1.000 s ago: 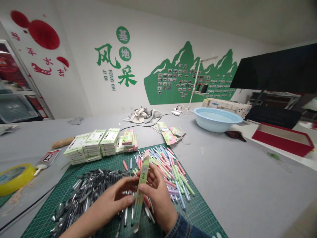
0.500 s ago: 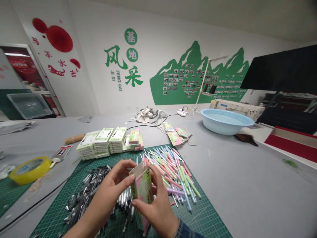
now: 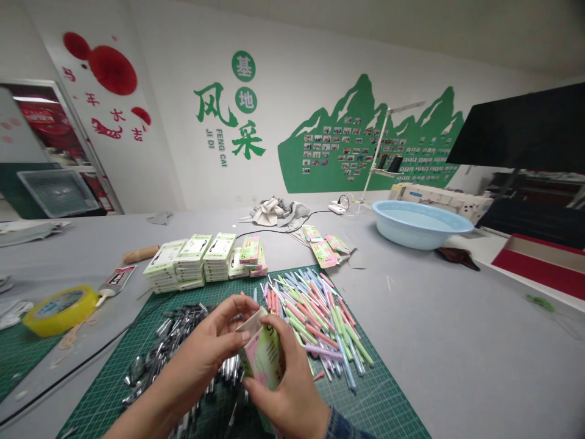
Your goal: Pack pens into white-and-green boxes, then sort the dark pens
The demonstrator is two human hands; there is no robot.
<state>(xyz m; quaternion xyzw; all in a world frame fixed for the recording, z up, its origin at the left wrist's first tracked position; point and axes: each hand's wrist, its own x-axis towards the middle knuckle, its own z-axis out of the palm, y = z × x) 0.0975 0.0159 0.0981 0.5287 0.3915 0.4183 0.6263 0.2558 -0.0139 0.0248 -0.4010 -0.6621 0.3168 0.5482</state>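
A small pink and green cardboard box [image 3: 264,360] stands tilted between my hands above the green cutting mat [image 3: 384,402]. My left hand [image 3: 223,335] pinches the raised pale flap at its top. My right hand [image 3: 292,378] wraps round the box's right side, thumb across the front and fingers behind. The inside of the box is hidden from me. Behind and right of my hands lies a pile of pastel pens [image 3: 320,317] in pink, green, blue and purple. Black and silver pen parts [image 3: 164,341] are heaped on the left, partly covered by my left forearm.
Stacked white boxes [image 3: 194,259] stand at the mat's far edge, with flattened cartons [image 3: 324,253] to their right. Yellow tape [image 3: 59,311], a glue tube [image 3: 116,280] and a black cable [image 3: 82,375] lie left. A blue basin [image 3: 420,228] sits at the back right.
The box has tipped and turned a little in my hands, so its lower part shows less. My left hand stays at the top flap. The view has shifted slightly.
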